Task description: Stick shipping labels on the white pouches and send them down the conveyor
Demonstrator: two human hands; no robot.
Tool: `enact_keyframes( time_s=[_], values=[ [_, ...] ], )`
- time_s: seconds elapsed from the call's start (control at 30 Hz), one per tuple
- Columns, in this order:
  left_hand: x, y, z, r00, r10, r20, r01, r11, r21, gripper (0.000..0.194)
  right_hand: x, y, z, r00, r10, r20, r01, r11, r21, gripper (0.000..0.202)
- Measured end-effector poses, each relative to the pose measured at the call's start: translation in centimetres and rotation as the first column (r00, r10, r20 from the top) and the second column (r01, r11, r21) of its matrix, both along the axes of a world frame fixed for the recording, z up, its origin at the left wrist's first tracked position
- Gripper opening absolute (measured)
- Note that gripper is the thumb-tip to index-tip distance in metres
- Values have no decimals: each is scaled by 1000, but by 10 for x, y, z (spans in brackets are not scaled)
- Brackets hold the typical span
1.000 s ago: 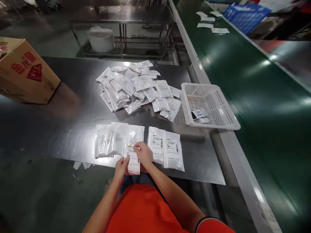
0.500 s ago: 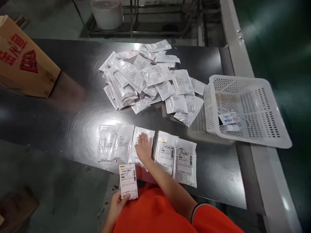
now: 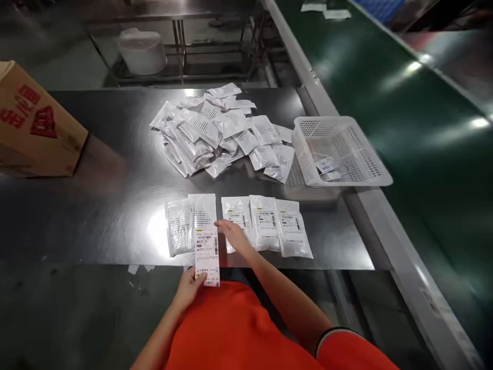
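My left hand (image 3: 189,288) is closed on the lower end of a strip of printed shipping labels (image 3: 207,254), thumb on top. The strip overlaps the lower part of a white bubble mailer (image 3: 203,209) lying on the steel table. My right hand (image 3: 234,236) reaches in from the right with fingers stretched out, its fingertips at the strip's upper right corner; whether they touch it I cannot tell. Beside that hand lies a labelled mailer (image 3: 235,205), partly covered by it. Two more labelled mailers, one in the middle (image 3: 265,226) and one rightmost (image 3: 295,231), lie alongside. An unlabelled mailer (image 3: 177,228) is at the left.
A heap of white mailers (image 3: 215,128) covers the table's (image 3: 127,216) far middle. A white plastic basket (image 3: 346,154) with a few small items stands at the right, beside a green conveyor belt (image 3: 423,180). A cardboard box (image 3: 42,123) stands at the left.
My right hand has moved off the third mailer, which now shows a label, to the label strip. The left hand has raised the strip over a mailer. The camera view has shifted.
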State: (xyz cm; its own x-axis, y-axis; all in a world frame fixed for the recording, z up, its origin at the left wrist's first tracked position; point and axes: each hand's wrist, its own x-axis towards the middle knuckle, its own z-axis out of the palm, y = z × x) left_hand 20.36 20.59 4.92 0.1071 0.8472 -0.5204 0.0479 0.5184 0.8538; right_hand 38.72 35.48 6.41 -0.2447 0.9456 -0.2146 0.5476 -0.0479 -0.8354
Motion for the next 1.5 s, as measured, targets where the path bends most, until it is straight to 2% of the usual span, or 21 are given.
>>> enact_keyframes(
  time_s=[0.07,0.17,0.23,0.3,0.37,0.43,0.53,0.67,0.8,0.9,1.0,1.07,1.13,1.2,1.27,1.37,1.5],
  values=[
    [-11,-6,-4,996,-79,38,78,997,26,42,-21,-19,19,990,-2,-139,-2,999,-32,30],
    [-27,-8,-8,991,-128,24,127,990,60,40,-45,-43,34,974,-98,-205,78,992,-103,20],
    [-35,0,-5,1000,-14,-19,16,994,105,46,-52,-57,39,969,-142,-203,117,985,-129,16],
    [-38,15,2,992,125,34,-128,983,131,53,-53,-66,41,971,-98,-219,77,992,-105,16],
    [-34,33,11,971,176,159,-193,977,95,43,-52,-71,40,973,-40,-227,29,998,-50,17],
    [-25,49,17,953,201,229,-218,975,50,32,-50,-69,37,971,-48,-234,50,999,1,14],
    [-5,60,14,922,314,225,-320,947,-10,39,-47,-52,22,960,-103,-261,116,993,35,13],
    [17,50,-9,873,463,153,-453,886,-97,42,-49,-3,-17,955,-188,-231,198,980,19,16],
    [26,17,-39,861,507,42,-493,851,-181,47,-63,57,-63,946,-272,-176,279,960,16,16],
    [30,-21,-51,880,475,-20,-464,851,-247,52,-73,82,-86,967,-240,-84,246,966,76,16],
    [31,-60,-43,930,367,-7,-353,889,-290,51,-80,79,-93,974,-219,63,208,967,150,24],
    [27,-77,-29,953,304,-21,-297,911,-286,51,-85,65,-92,949,-237,207,198,961,193,42],
    [19,-84,-14,947,308,-87,-320,911,-262,54,-92,47,-91,921,-162,354,81,970,231,57],
    [6,-81,-1,925,342,-165,-372,903,-215,57,-100,31,-92,889,4,457,-121,966,228,63],
    [-8,-72,7,914,345,-212,-377,916,-137,54,-106,20,-95,848,115,517,-253,945,206,66],
    [-28,-57,11,912,344,-225,-360,932,-37,48,-105,18,-98,808,154,568,-310,932,188,62],
    [-53,-48,12,919,350,-180,-350,936,31,48,-84,21,-92,775,172,608,-328,932,155,55]
  ],
)
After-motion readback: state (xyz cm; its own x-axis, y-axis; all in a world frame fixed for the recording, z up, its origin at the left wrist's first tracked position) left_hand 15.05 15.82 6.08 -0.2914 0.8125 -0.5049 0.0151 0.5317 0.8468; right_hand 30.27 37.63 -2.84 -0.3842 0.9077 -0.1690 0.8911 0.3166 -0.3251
